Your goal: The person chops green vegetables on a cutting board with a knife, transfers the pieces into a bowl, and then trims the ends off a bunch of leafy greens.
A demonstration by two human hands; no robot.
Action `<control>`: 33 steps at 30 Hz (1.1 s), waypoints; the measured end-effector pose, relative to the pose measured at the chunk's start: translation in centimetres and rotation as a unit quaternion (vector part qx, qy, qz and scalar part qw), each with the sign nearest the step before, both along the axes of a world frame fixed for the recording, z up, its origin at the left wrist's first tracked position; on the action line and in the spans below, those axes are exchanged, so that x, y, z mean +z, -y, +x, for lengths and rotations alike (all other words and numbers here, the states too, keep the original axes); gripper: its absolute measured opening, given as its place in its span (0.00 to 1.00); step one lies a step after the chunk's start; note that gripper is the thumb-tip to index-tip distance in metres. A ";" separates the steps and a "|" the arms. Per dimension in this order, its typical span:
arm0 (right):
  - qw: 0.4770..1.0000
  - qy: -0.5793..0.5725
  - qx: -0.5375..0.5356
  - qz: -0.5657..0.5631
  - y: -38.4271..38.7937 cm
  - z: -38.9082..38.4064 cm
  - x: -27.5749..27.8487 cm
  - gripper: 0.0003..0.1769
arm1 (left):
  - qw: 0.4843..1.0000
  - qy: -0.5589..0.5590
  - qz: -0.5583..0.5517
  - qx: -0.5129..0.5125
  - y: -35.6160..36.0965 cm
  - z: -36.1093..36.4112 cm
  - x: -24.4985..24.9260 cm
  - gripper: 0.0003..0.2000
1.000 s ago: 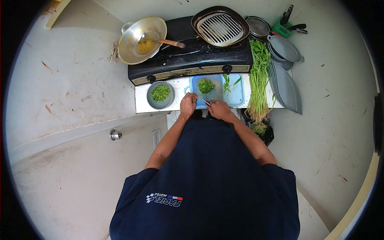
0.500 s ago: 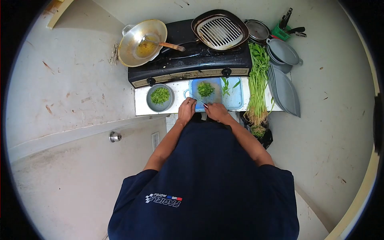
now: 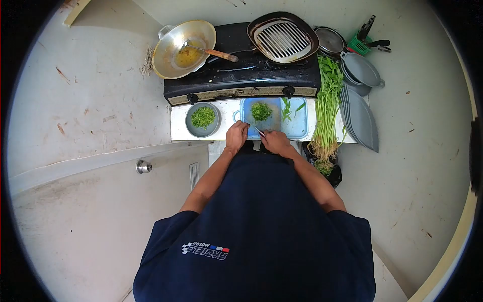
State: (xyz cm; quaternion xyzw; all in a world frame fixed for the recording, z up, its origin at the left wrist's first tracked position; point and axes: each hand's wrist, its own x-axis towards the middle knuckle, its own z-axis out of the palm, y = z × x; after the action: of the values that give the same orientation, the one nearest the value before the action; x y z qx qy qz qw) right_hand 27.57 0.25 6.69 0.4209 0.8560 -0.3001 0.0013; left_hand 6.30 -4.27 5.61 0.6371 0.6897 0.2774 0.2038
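On the left, a wok (image 3: 202, 31) with a ladle (image 3: 221, 54) in it sits on the stove (image 3: 229, 83); before it, a bowl (image 3: 203, 133) of chopped greens stands on the surface (image 3: 177, 126). The left hand (image 3: 237, 136) is at the tray's (image 3: 298, 126) near left edge, fingers bunched; whether they pinch anything, I cannot tell. More chopped greens (image 3: 261, 111) lie in the tray just beyond. The right hand's (image 3: 274, 142) fingers close round a knife (image 3: 258, 131), blade slanting toward the left hand. Loose leaves (image 3: 287, 108) lie farther right, then a rooted bunch (image 3: 327, 108) beside stacked plates (image 3: 361, 121).
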 end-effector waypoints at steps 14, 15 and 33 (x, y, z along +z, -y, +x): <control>1.000 0.017 -0.006 -0.011 0.0 -0.3 0.7 0.20 | 0.999 0.023 -0.007 0.029 0.1 0.1 0.0 0.05; 1.000 0.022 -0.012 -0.016 0.0 0.0 0.7 0.20 | 0.999 0.028 -0.004 0.032 0.1 0.1 -0.1 0.05; 1.000 0.017 -0.006 0.010 0.1 -1.1 -0.3 0.21 | 0.999 0.001 -0.044 0.030 -0.2 -0.3 0.1 0.04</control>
State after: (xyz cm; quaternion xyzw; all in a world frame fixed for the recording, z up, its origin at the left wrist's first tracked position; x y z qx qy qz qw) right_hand 26.48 0.11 6.41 0.4307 0.8564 -0.2846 0.0099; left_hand 6.04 -4.10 5.76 0.6064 0.7195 0.2538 0.2240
